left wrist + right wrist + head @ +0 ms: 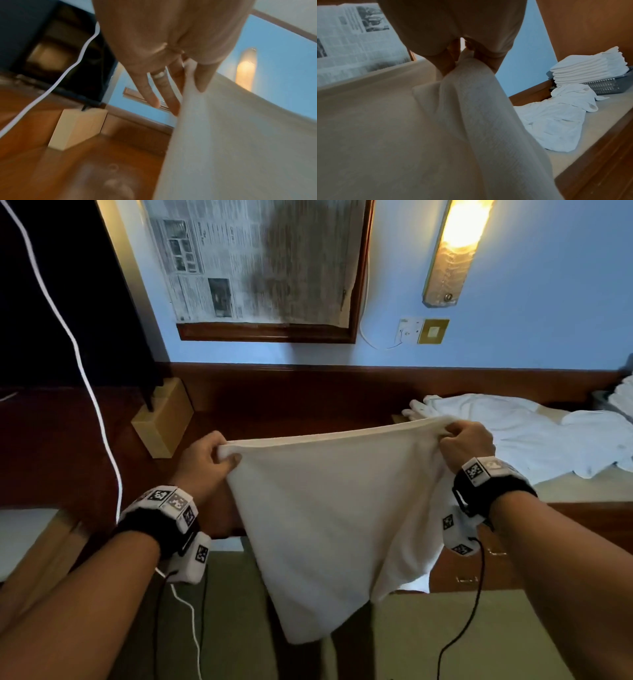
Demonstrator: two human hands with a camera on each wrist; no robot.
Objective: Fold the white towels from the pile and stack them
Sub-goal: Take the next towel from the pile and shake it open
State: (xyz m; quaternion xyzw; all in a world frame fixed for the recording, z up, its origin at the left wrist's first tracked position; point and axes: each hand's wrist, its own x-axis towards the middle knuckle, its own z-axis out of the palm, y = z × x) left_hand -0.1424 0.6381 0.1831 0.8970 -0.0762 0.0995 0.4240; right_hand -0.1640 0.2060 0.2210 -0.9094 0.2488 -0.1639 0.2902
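Observation:
A white towel [329, 525] hangs in the air in front of the wooden counter, stretched by its top edge between both hands. My left hand [209, 460] pinches the towel's left top corner, thumb against fingers [173, 97]. My right hand [462, 443] grips the right top corner, where the cloth [471, 83] bunches. A loose pile of white towels [534, 433] lies on the counter behind my right hand. Folded white towels form a stack [589, 67] in a dark basket [607, 86] at the far right.
A cardboard box [164, 419] stands on the dark wooden counter [291, 405] at the left. A white cable [78, 350] hangs down at the left. A newspaper-covered frame [260, 261] and a lit wall lamp [452, 251] are on the blue wall behind.

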